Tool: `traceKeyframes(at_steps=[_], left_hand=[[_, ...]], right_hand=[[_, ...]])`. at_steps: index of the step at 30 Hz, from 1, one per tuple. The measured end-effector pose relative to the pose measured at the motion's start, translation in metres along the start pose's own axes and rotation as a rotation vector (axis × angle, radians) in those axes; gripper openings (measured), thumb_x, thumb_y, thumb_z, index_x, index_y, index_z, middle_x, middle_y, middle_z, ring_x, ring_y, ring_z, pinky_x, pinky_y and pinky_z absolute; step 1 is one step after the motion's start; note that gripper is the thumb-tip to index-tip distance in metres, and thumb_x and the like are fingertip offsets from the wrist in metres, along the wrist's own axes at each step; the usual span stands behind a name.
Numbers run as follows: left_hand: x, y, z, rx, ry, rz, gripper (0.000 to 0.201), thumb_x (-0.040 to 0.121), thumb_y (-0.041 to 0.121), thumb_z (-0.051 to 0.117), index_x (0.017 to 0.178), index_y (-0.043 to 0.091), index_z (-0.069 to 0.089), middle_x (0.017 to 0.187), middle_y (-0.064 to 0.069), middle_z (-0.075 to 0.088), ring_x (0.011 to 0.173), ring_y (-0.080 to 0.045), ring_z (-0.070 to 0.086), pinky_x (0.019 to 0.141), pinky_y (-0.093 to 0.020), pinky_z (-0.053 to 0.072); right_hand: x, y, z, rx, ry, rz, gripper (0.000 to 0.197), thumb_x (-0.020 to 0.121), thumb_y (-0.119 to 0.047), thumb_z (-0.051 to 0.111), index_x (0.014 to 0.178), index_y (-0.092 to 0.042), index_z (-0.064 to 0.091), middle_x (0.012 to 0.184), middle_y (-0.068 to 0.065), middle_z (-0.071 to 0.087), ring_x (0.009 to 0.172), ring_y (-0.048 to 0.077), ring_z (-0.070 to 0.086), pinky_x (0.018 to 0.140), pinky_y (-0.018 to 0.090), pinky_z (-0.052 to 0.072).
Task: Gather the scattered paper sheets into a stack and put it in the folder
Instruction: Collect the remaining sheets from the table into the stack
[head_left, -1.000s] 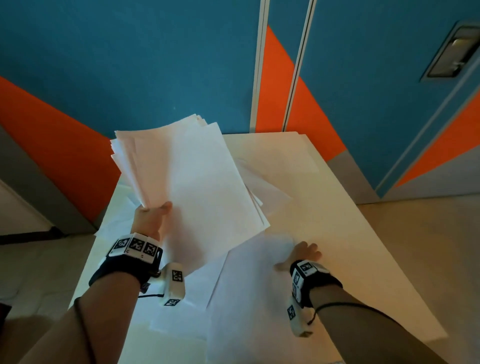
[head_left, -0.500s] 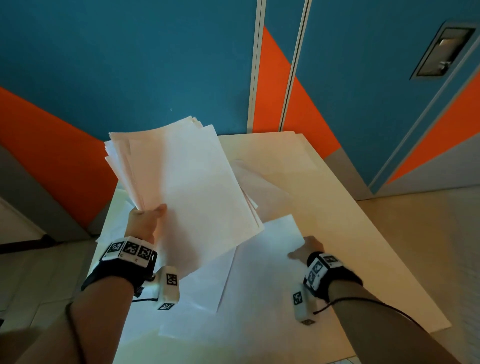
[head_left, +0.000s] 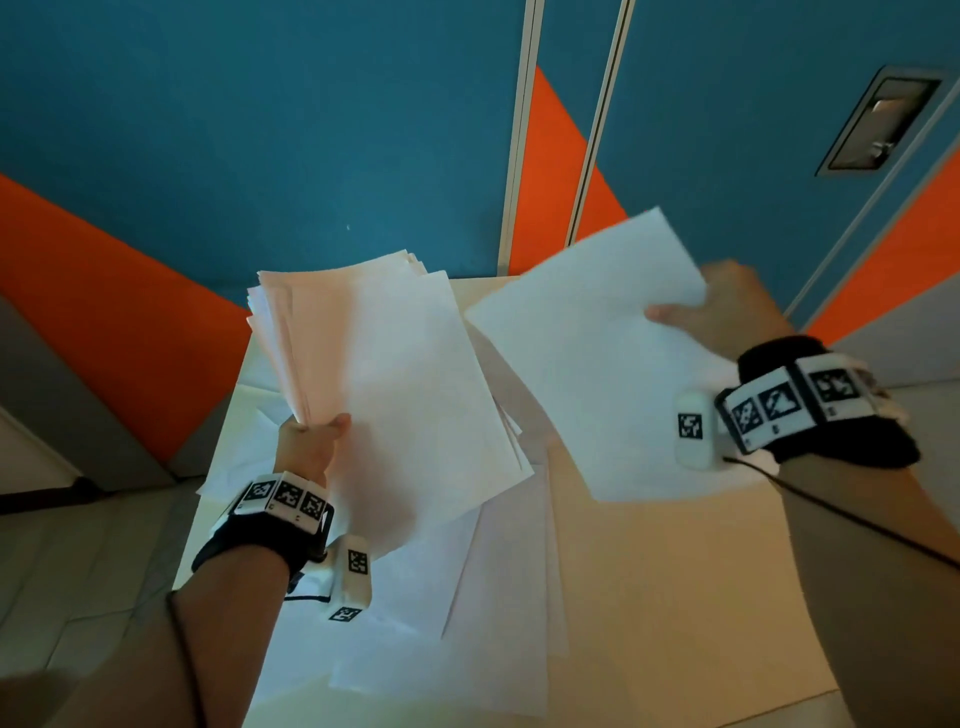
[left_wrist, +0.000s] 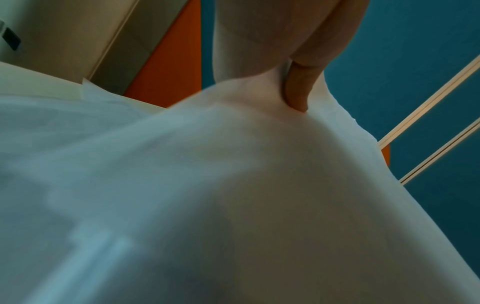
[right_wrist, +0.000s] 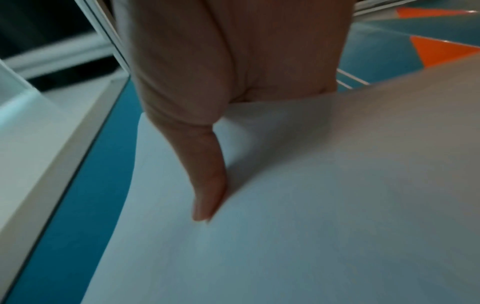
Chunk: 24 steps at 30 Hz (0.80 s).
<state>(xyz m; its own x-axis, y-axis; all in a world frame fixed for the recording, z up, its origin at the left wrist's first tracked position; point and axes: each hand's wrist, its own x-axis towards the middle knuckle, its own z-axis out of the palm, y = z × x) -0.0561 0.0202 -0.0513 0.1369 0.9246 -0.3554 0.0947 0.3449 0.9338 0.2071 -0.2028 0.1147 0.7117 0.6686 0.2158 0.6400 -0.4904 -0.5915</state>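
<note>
— Paper first: where is it held?

— Stack (head_left: 384, 374) is gripped at its near corner by the left hand (head_left: 309, 447), thumb on top and the other fingers hidden beneath, so the sheets are fanned upward and kept off the table (head_left: 675, 597). Single sheet (head_left: 597, 353) is pinched at its right edge by the right hand (head_left: 727, 312), thumb (right_wrist: 207, 174) pressed on top; it is raised just beside the stack, probably so that it can be laid onto it.

— And what is left below?

— More loose sheets (head_left: 467, 597) are seen lying overlapped on the table under the stack, so the gathering is judged unfinished. No folder can be made out for certain.

— Why is the stack tilted?

— Likely so that its top face is offered to the incoming sheet. The edges are seen to be uneven; squaring would be needed before filing.

— Beyond the table?

— Only a blue and orange wall (head_left: 260, 130) is shown.
</note>
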Motion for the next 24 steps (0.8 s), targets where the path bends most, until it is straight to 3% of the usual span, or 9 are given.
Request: traceKeyframes(at_steps=[4,7,9,11,12,14,18,21,24], left_hand=[[-0.002,0.004,0.009,0.021,-0.033,-0.001,0.044,0.085,0.002,0.063,0.125,-0.007,0.050,0.124,-0.023,0.058,0.113,-0.035,0.056,0.089,-0.034,0.043],[-0.004,0.007,0.015,0.033,-0.068,0.009,0.042,0.085,0.004,0.063,0.124,-0.007,0.050,0.118,-0.021,0.059,0.100,-0.030,0.055,0.086,-0.033,0.042],[-0.009,0.010,0.019,0.058,-0.111,0.009,0.031,0.086,0.004,0.061,0.116,-0.003,0.053,0.101,-0.015,0.059,0.091,-0.025,0.051,0.081,-0.030,0.039],[-0.016,0.013,0.021,0.091,-0.156,0.006,0.006,0.089,0.001,0.055,0.093,-0.002,0.054,0.078,-0.009,0.054,0.075,-0.025,0.049,0.067,-0.030,0.039],[-0.020,0.014,0.021,0.110,-0.175,0.009,0.007,0.090,0.000,0.050,0.083,-0.001,0.052,0.069,-0.007,0.051,0.066,-0.024,0.047,0.059,-0.028,0.037],[-0.021,0.012,0.020,0.152,-0.244,0.014,0.011,0.093,0.003,0.044,0.085,0.000,0.052,0.066,-0.010,0.050,0.059,-0.021,0.045,0.053,-0.027,0.035],[-0.016,0.007,0.017,0.215,-0.323,-0.014,0.017,0.090,0.010,0.052,0.104,0.000,0.052,0.086,-0.015,0.061,0.074,-0.025,0.056,0.065,-0.034,0.048],[-0.004,-0.002,0.012,0.217,-0.346,-0.039,0.056,0.065,0.027,0.067,0.113,0.000,0.054,0.096,-0.018,0.067,0.090,-0.033,0.064,0.085,-0.049,0.054],[0.001,-0.005,0.009,0.184,-0.340,-0.058,0.045,0.070,0.022,0.063,0.109,0.000,0.057,0.098,-0.021,0.066,0.095,-0.037,0.063,0.090,-0.047,0.051]], right_hand=[[0.007,-0.034,-0.008,0.244,0.026,-0.052,0.033,0.080,-0.011,0.071,0.112,-0.004,0.063,0.106,0.003,0.063,0.095,0.017,0.059,0.072,0.013,0.045],[0.016,-0.047,0.012,0.405,-0.030,-0.046,0.038,0.076,-0.008,0.074,0.112,-0.009,0.061,0.105,0.000,0.064,0.097,0.018,0.062,0.088,0.028,0.049],[0.023,-0.049,0.032,0.476,-0.099,-0.010,0.035,0.076,-0.006,0.074,0.109,-0.009,0.061,0.107,0.004,0.065,0.093,0.018,0.063,0.088,0.031,0.050],[0.027,-0.047,0.055,0.511,-0.165,0.059,0.034,0.077,-0.009,0.073,0.109,-0.005,0.062,0.107,0.005,0.065,0.089,0.017,0.064,0.089,0.032,0.051],[0.028,-0.045,0.066,0.529,-0.192,0.100,0.036,0.077,-0.011,0.074,0.111,-0.005,0.062,0.108,0.004,0.065,0.093,0.019,0.064,0.092,0.035,0.050],[0.027,-0.041,0.085,0.559,-0.249,0.172,0.041,0.077,-0.015,0.074,0.115,-0.007,0.061,0.112,0.004,0.065,0.105,0.022,0.062,0.101,0.040,0.045],[0.026,-0.034,0.110,0.554,-0.303,0.244,0.047,0.079,-0.020,0.073,0.121,-0.007,0.057,0.119,0.005,0.063,0.108,0.020,0.058,0.096,0.031,0.042],[0.025,-0.028,0.119,0.563,-0.270,0.259,0.044,0.079,-0.019,0.073,0.119,-0.008,0.058,0.112,0.001,0.061,0.104,0.017,0.057,0.093,0.029,0.041],[0.024,-0.023,0.128,0.550,-0.298,0.274,0.037,0.076,-0.017,0.075,0.110,-0.007,0.062,0.110,0.007,0.065,0.107,0.025,0.061,0.098,0.037,0.045]])
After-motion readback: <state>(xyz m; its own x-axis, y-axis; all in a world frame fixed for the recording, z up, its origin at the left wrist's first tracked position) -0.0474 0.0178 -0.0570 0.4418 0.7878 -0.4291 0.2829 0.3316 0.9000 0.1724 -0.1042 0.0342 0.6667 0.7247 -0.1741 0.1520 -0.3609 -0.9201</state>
